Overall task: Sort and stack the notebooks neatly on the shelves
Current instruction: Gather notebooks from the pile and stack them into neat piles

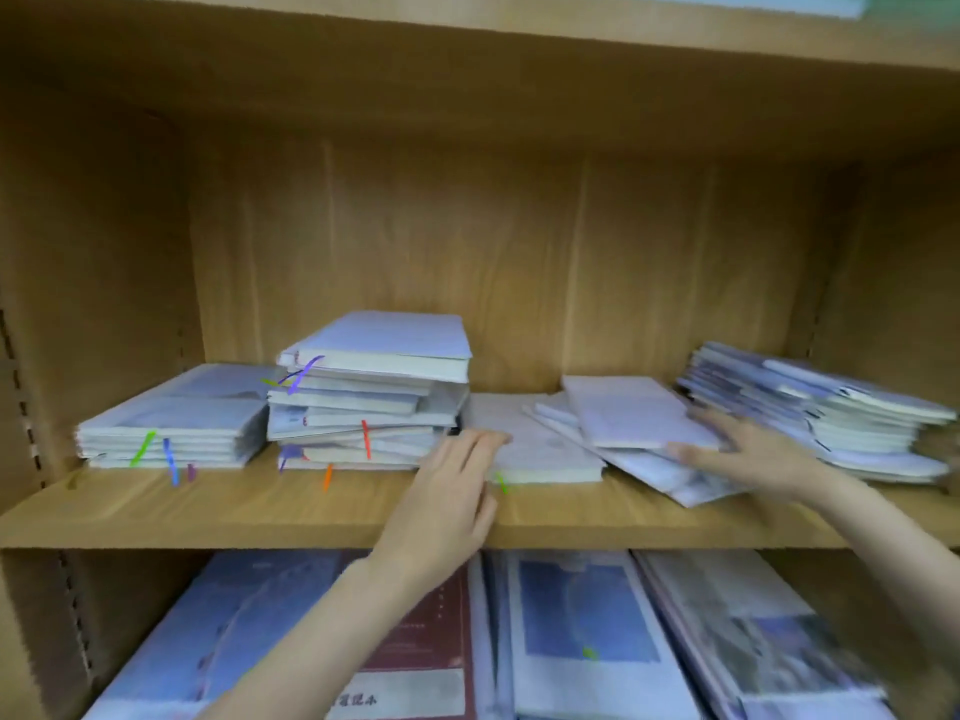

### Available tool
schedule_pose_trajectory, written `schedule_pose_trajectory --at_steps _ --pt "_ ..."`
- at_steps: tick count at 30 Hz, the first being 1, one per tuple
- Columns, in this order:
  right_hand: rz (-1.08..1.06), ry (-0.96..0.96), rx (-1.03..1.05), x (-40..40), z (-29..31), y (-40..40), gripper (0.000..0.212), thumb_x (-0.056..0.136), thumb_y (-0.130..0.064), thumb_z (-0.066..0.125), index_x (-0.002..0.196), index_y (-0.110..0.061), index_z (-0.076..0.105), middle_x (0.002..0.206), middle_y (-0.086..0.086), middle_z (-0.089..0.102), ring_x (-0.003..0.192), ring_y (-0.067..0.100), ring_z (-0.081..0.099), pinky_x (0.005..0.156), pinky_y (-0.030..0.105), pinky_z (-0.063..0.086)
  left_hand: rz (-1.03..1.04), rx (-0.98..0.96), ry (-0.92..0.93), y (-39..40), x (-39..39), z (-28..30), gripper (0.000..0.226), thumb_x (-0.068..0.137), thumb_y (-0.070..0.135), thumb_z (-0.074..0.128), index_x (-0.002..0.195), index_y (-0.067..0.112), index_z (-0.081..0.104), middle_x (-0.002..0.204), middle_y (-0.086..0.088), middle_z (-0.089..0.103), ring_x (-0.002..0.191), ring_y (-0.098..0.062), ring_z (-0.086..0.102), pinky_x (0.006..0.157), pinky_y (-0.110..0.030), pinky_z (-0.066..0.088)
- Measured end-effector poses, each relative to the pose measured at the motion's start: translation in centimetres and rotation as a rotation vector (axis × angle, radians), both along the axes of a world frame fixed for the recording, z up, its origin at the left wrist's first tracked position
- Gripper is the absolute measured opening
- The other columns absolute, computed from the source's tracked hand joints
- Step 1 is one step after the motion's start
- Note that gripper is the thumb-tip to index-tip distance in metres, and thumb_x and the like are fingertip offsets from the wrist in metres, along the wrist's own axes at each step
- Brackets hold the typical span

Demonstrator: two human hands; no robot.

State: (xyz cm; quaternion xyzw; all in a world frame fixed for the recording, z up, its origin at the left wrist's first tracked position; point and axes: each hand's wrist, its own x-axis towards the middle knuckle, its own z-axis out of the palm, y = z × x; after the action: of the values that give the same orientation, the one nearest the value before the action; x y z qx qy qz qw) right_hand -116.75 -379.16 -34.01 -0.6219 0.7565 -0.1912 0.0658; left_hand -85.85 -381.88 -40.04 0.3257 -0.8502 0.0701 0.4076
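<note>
Pale notebooks lie in several heaps on the wooden shelf [208, 511]. A low stack [171, 423] sits at the left, a taller uneven stack [374, 387] beside it. In the middle lies a flat notebook [535, 449], and my left hand [447, 501] rests on its left edge with fingers straight. To its right, loose tilted notebooks [634, 413] overlap each other. My right hand [753, 454] touches their right side with spread fingers. A slanting stack [841, 407] stands at the far right. The frame is blurred.
The shelf's side walls [78, 252] and back panel [519, 252] close in the space, with the board above [467, 70] leaving tall free room over the stacks. The lower shelf holds larger flat books [587, 631], one dark red [426, 641].
</note>
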Motion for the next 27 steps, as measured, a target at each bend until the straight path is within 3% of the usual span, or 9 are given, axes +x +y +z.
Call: schedule_pose_trajectory --at_steps 1,3,6,9,12,15,22,25,27 --pt "0.039 -0.027 -0.002 -0.7 -0.4 0.3 0.123 0.040 -0.098 0.039 0.144 -0.034 0.028 0.129 -0.003 0.047 0.113 0.016 0.048 0.092 0.029 0.041 -0.017 0.011 -0.040 -0.3 -0.9 0.2 0.044 0.084 0.011 0.044 0.129 0.014 0.046 0.124 -0.002 0.051 0.115 -0.013 0.040 0.097 -0.018 0.027" --pt "0.103 -0.058 -0.054 -1.0 -1.0 0.4 0.114 0.048 -0.094 0.044 0.144 -0.034 0.030 0.114 -0.005 0.048 0.094 0.011 0.046 0.071 0.015 0.036 -0.035 0.030 -0.079 -1.0 -2.7 0.7 0.045 0.088 0.012 0.048 0.133 0.014 0.043 0.129 -0.002 0.048 0.120 -0.015 0.041 0.096 -0.017 0.026" --pt "0.118 -0.090 -0.052 -1.4 -1.1 -0.7 0.107 0.053 -0.087 0.056 0.143 -0.036 0.030 0.149 -0.001 0.031 0.127 0.019 0.039 0.100 0.029 0.038 -0.004 0.167 -0.074 -1.8 -5.1 1.7 0.052 0.091 0.025 0.052 0.139 0.018 0.033 0.134 0.000 0.044 0.125 -0.015 0.039 0.098 -0.021 0.029" --pt "0.126 -0.114 0.135 -1.9 0.2 -1.3 0.103 0.061 -0.074 0.062 0.146 -0.038 0.019 0.156 -0.006 0.016 0.142 0.017 0.019 0.114 0.033 0.021 -0.002 0.296 -0.101 -2.5 -7.2 2.1 0.066 0.086 0.038 0.060 0.141 0.024 0.027 0.137 0.001 0.044 0.127 -0.016 0.039 0.101 -0.026 0.032" --pt "0.136 -0.089 0.195 -2.3 1.5 -1.8 0.092 0.074 -0.061 0.065 0.148 -0.035 0.017 0.156 -0.008 0.014 0.143 0.016 0.017 0.112 0.030 0.018 -0.001 0.322 -0.216 -2.7 -9.5 2.3 0.078 0.083 0.045 0.063 0.145 0.026 0.020 0.142 0.000 0.039 0.130 -0.018 0.035 0.105 -0.031 0.031" --pt "0.141 0.005 0.207 -1.8 2.1 -1.2 0.095 0.071 -0.067 0.063 0.148 -0.033 0.018 0.156 -0.007 0.015 0.142 0.016 0.020 0.111 0.030 0.021 -0.007 0.341 -0.174 -3.0 -10.8 2.2 0.079 0.081 0.041 0.066 0.145 0.027 0.022 0.144 0.002 0.036 0.132 -0.016 0.033 0.105 -0.027 0.029" --pt "0.268 0.090 -0.012 -2.0 3.0 2.9 0.071 0.069 -0.056 0.073 0.131 -0.030 0.050 0.122 -0.004 0.060 0.112 0.009 0.053 0.085 0.021 0.040 -0.022 0.382 0.119 -4.2 -10.0 1.6 0.065 0.078 0.027 0.073 0.135 0.022 0.042 0.131 0.000 0.052 0.121 -0.018 0.048 0.096 -0.023 0.037" --pt "0.269 0.242 -0.027 -3.0 1.9 1.7 0.081 0.071 -0.048 0.075 0.141 -0.031 0.037 0.136 -0.005 0.048 0.128 0.016 0.037 0.095 0.027 0.035 0.042 0.304 0.029 -4.0 -10.2 1.5 0.054 0.082 0.025 0.069 0.131 0.028 0.047 0.119 0.002 0.049 0.106 -0.017 0.049 0.081 -0.015 0.031" --pt "0.286 0.202 -0.007 -4.0 0.4 0.9 0.090 0.071 -0.044 0.077 0.145 -0.029 0.028 0.145 -0.006 0.039 0.132 0.014 0.033 0.097 0.022 0.031 0.057 0.253 0.040 -3.9 -10.5 1.8 0.046 0.083 0.027 0.068 0.127 0.026 0.054 0.108 0.001 0.049 0.101 -0.017 0.049 0.081 -0.018 0.033"
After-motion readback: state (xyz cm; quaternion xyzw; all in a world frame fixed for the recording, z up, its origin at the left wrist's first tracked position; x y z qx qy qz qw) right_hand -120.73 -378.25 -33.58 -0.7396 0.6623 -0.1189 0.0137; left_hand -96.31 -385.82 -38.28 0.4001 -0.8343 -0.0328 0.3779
